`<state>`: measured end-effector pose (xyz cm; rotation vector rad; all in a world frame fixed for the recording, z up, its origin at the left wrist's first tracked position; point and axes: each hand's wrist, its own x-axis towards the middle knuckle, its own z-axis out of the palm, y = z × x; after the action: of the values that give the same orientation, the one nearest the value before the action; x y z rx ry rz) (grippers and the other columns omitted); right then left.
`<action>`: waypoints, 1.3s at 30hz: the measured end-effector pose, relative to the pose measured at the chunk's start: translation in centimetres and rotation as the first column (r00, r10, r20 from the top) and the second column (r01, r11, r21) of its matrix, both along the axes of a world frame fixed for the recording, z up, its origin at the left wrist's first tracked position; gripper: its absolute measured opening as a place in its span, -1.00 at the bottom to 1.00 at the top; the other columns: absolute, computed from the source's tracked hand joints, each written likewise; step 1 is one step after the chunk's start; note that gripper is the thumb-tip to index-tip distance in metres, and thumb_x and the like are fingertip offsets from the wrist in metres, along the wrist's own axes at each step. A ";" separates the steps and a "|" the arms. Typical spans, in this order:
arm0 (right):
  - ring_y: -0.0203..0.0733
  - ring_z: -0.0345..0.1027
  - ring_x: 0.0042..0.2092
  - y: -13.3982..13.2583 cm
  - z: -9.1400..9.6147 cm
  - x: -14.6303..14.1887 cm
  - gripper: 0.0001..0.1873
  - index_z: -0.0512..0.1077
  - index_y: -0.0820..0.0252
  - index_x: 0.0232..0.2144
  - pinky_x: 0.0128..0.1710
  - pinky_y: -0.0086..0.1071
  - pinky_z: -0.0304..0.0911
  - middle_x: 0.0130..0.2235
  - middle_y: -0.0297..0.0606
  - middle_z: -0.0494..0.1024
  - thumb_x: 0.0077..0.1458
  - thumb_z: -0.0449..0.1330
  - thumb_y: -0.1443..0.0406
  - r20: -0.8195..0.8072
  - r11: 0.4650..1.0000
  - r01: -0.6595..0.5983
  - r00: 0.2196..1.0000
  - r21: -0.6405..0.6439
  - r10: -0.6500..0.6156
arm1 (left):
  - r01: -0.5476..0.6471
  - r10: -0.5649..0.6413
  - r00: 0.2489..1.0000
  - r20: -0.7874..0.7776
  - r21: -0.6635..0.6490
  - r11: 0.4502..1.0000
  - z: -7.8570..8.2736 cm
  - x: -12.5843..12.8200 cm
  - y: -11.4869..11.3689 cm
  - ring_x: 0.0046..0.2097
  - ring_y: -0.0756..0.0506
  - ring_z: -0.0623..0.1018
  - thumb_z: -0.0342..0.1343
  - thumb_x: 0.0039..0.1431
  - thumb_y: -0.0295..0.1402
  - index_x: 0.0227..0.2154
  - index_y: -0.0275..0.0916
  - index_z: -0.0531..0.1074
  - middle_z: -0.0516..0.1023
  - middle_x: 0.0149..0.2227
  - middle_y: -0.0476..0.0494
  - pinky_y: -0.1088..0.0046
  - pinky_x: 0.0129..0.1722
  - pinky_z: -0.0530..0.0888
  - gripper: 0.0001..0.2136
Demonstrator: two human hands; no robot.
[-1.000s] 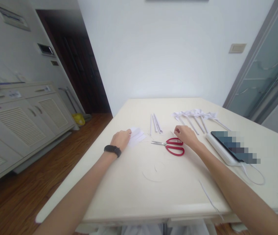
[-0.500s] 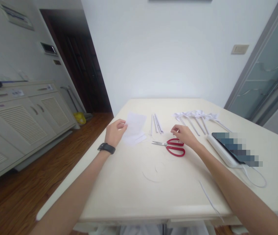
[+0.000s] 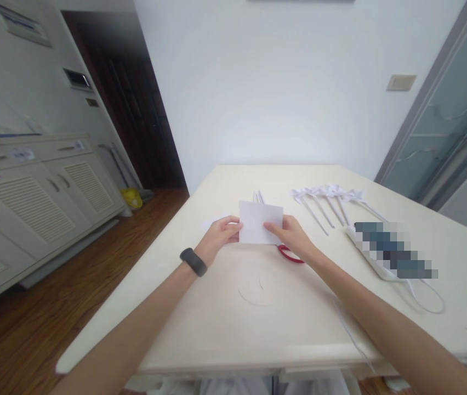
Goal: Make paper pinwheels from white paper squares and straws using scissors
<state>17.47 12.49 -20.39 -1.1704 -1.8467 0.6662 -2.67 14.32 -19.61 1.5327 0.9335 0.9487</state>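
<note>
A small white sheet of paper (image 3: 260,222) is held up above the cream table (image 3: 225,323), near its middle. My left hand (image 3: 221,236), with a black band on the wrist, pinches the sheet's left edge. My right hand (image 3: 291,236) pinches its lower right corner. Red-handled scissors (image 3: 289,253) lie on the table just under my right hand, mostly hidden by it. More white paper (image 3: 214,222) lies flat behind my left hand.
Thin rolled paper sticks (image 3: 259,196) lie behind the sheet. A row of paper-topped sticks (image 3: 328,198) lies at the back right. A white box with a blurred dark item (image 3: 389,253) sits right. Curled paper scraps (image 3: 258,288) and a strip (image 3: 351,334) lie nearer me.
My left hand lifted one sheet off the pile and carried it right to the table's middle. My right hand left the scissors and took the sheet's other side.
</note>
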 end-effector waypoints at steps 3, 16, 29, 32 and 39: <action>-0.11 0.39 -0.30 0.0 0.0 0.1 -0.64 0.41 0.30 -0.26 -0.39 -0.37 0.26 -0.29 -0.15 0.53 0.15 -0.07 0.17 0.051 0.995 0.080 0.995 0.065 -0.083 | 0.037 -0.037 0.999 0.012 -0.046 0.998 0.1 0.2 -0.5 -0.29 -0.08 0.53 0.13 0.01 -0.25 -0.24 -0.30 0.36 0.50 -0.34 -0.13 0.28 -0.21 0.50 -0.72; -0.10 0.15 0.13 -1.8 1.1 -0.7 -0.42 -0.20 -0.03 0.24 -0.20 -0.34 0.30 0.29 -0.36 -0.14 0.20 -0.16 0.32 0.557 0.910 -0.140 0.823 0.391 -0.112 | 0.220 -0.211 0.972 0.102 -0.090 0.971 0.5 0.6 -1.4 -0.18 -0.15 0.55 0.08 0.08 -0.34 -0.09 -0.31 0.35 0.51 -0.16 -0.22 0.27 -0.08 0.44 -0.68; 0.01 -0.03 0.20 -1.2 0.5 -1.1 -0.41 -0.18 0.05 0.24 -0.12 -0.13 0.26 0.31 -0.19 -0.32 0.21 -0.19 0.08 0.685 0.869 -0.286 0.724 0.404 -0.080 | 0.228 -0.221 0.970 0.103 -0.063 0.972 0.5 0.4 -1.3 -0.18 -0.12 0.55 0.15 0.04 -0.35 -0.09 -0.32 0.34 0.54 -0.27 -0.15 0.23 -0.02 0.41 -0.65; -0.01 -0.03 0.21 -1.5 0.5 -1.4 -0.42 -0.21 0.01 0.24 -0.03 -0.13 0.19 0.30 -0.21 -0.25 0.22 -0.17 0.11 0.610 0.892 -0.278 0.793 0.356 0.003 | 0.204 -0.200 0.978 0.051 -0.075 0.976 0.1 0.3 -0.9 -0.22 -0.14 0.57 0.18 0.01 -0.30 -0.12 -0.34 0.34 0.56 -0.32 -0.17 0.22 -0.05 0.42 -0.64; -0.12 0.31 -0.11 -1.4 0.6 -1.1 -0.55 0.20 0.12 0.01 -0.17 -0.27 0.22 -0.09 -0.19 0.43 0.06 0.09 0.18 0.134 0.996 -0.066 0.989 0.066 0.057 | 0.286 -0.290 0.957 -0.025 -0.100 0.953 -0.2 0.8 -0.9 -0.24 -0.20 0.58 0.14 0.03 -0.21 -0.14 -0.33 0.32 0.56 -0.24 -0.27 0.22 -0.15 0.47 -0.63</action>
<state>16.36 11.07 -19.82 -1.1391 -2.0080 0.5645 -1.89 13.42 -19.82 1.5595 0.7448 0.6580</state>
